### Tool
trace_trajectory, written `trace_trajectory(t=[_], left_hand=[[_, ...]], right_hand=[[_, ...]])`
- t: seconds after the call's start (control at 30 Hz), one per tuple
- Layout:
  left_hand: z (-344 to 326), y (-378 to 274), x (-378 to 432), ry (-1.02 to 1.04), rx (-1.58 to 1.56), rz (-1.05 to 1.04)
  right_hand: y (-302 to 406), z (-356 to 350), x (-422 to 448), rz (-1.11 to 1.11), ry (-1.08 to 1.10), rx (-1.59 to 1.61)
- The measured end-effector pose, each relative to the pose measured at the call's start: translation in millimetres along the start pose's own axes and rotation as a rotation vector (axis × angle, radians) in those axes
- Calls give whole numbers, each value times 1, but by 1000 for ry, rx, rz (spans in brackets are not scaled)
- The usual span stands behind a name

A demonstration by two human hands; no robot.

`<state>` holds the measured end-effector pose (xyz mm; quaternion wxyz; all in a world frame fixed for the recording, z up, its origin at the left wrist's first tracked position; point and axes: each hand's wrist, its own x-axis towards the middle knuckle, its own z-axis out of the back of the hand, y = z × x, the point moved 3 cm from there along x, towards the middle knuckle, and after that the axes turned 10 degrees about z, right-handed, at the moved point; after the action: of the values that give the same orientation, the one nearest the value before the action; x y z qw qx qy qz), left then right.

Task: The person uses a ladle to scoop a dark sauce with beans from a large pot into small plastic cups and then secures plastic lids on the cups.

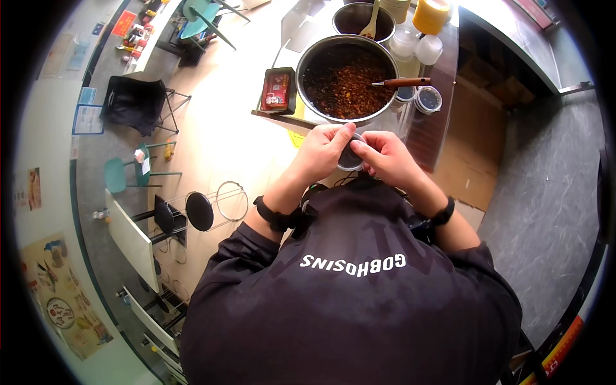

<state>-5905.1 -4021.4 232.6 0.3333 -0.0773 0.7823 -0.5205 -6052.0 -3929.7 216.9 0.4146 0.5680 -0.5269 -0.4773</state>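
Observation:
Just in front of my chest, both hands hold a small round clear plastic cup (350, 161) with dark contents. My left hand (315, 150) grips its left side, with the thumb at the far rim. The fingers of my right hand (387, 156) curl around the right side, and that thumb lies over the top. My fingers hide part of the cup, so I cannot tell whether its lid is fully on. Beyond my hands stands a large steel pot (299, 84) of dark oil with red chili flakes (353, 86). A wooden-handled ladle (409, 82) rests in it.
Filled cups (428, 99) stand right of the pot, near stacked clear plastic cups or lids (428, 50). Behind are a smaller steel pot (336, 25) with a pale spatula (372, 21) and a yellow container (431, 17). A black box (290, 92) holds red packaging on the left.

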Motion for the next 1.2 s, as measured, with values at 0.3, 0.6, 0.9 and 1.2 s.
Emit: trace_trajectory(t=[0.3, 0.6, 0.9, 1.2], left_hand=[[-6, 1, 0, -97, 90, -48], [-16, 13, 10, -106, 82, -61], [-20, 17, 18, -41, -5, 78], [0, 39, 21, -64, 430, 282]], right_hand=[[4, -7, -12, -95, 150, 118], [-11, 6, -24, -89, 113, 189], [-24, 21, -29, -73, 8, 298], [17, 140, -13, 226, -301, -540]])
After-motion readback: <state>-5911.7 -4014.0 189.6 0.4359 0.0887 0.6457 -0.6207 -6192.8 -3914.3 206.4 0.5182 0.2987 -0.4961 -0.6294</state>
